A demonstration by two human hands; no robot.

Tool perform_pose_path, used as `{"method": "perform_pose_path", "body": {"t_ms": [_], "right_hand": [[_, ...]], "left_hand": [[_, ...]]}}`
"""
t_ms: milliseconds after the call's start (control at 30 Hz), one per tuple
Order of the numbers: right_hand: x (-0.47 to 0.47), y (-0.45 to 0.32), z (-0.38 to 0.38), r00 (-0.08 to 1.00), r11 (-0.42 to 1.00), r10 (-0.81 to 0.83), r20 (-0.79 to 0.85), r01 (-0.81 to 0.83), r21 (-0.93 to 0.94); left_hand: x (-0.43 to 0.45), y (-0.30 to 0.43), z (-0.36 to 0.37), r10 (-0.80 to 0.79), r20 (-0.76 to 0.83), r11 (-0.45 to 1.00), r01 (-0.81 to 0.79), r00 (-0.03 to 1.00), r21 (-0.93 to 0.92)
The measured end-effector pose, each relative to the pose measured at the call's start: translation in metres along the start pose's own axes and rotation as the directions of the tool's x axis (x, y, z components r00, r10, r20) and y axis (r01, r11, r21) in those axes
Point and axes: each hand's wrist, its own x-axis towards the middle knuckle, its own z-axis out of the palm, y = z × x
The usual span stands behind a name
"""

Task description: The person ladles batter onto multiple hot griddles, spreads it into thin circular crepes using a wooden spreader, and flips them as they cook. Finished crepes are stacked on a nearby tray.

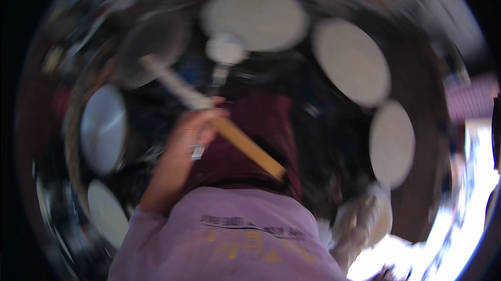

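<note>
My left hand (207, 122) grips the middle of a long, flat wooden bar (248, 148), which slants across the front of my body. The bar's lower part is yellow-brown; its upper part looks pale grey and blurs towards a dark grey disc (164, 42). A band with a pale, square piece (197, 151) is on my left wrist. Beneath the bar lies maroon cloth (254, 124) at my lap. Just beyond the hand stands a small round whitish thing (227, 48) with a narrow stem. My right hand is out of view. Motion blur hides the finger details.
Several large, round pale discs stand in an arc around me, among them one ahead (256, 18), one at the right (391, 144) and a bluish one at the left (103, 130). A blurred, translucent bag-like thing (364, 218) is at the lower right. Bright light enters there.
</note>
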Motion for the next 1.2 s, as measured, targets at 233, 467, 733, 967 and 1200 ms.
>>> {"method": "perform_pose_path", "body": {"t_ms": [233,467,733,967,1200], "right_hand": [[-0.015,-0.280,-0.125,0.375,0.194,-0.893,-0.249,0.819,0.540],[-0.238,-0.377,-0.203,-0.695,-0.557,-0.718,-0.042,0.538,0.633],[-0.347,-0.424,-0.099,-0.900,-0.812,-0.302,-0.313,0.071,0.580],[-0.416,-0.418,-0.105,-0.779,0.074,-0.425,0.460,0.477,0.876],[-0.460,-0.402,-0.048,-0.781,0.153,-0.146,0.607,0.589,0.794]], "left_hand": [[-0.090,-0.015,-0.017,0.125,-0.097,0.951,-0.147,0.987,-0.272],[-0.198,-0.077,-0.049,0.275,-0.647,0.852,-0.492,0.711,-0.179],[-0.300,-0.132,-0.051,0.157,-0.975,0.683,-0.730,0.154,-0.006],[-0.368,-0.226,-0.028,-0.119,-0.979,0.320,-0.940,-0.166,0.121],[-0.423,-0.365,-0.015,-0.456,-0.826,0.485,-0.871,-0.332,0.082]]}}
